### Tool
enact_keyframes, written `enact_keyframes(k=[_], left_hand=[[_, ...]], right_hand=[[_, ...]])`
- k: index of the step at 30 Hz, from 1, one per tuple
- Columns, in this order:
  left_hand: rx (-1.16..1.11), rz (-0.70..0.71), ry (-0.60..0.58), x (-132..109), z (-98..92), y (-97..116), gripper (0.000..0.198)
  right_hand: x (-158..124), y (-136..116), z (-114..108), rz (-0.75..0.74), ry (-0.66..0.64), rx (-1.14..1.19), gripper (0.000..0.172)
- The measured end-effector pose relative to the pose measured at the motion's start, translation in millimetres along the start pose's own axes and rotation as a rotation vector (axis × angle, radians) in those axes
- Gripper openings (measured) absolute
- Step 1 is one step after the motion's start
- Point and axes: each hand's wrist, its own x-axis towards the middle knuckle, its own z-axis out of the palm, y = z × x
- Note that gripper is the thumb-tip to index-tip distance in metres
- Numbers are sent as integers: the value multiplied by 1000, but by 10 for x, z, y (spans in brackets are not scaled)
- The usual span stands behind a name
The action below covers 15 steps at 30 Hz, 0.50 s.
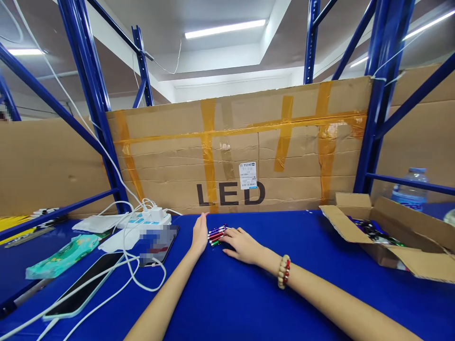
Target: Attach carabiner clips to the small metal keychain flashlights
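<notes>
A small bunch of shiny metallic tubes (215, 235) in blue, purple, red and green lies on the blue table between my hands. They resemble mini flashlights, but their exact kind is too small to tell. My left hand (199, 234) stands on its edge just left of the bunch, fingers stretched out and palm facing the tubes. From the right, my right hand (242, 244) reaches over the tubes' near ends, its fingers apart and slightly bent, fingertips touching them. A beaded bracelet (283, 272) circles the right wrist.
At right is an open cardboard box (382, 253) holding several similar shiny items, with a water bottle (410, 189) behind. Leftward lie a phone (87, 284), another dark-screened device (167, 244), white cables (137, 279), a power strip (149, 218) and a green packet (64, 258). A cardboard sheet (170, 175) stands behind.
</notes>
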Motion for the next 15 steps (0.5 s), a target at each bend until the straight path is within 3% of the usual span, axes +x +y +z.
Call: enact_keyframes(k=[5, 10, 12, 15], left_hand=[[-136, 81, 30, -87, 47, 140, 39], [-192, 108, 19, -256, 103, 292, 32], [-212, 116, -50, -379, 174, 337, 28], [-168, 156, -317, -578, 304, 382, 25]], right_hand=[[60, 42, 90, 6, 1, 4, 19], [-224, 89, 12, -34, -56, 51, 15], [-385, 121, -23, -4, -74, 105, 20], [-584, 210, -50, 42, -65, 260, 28]])
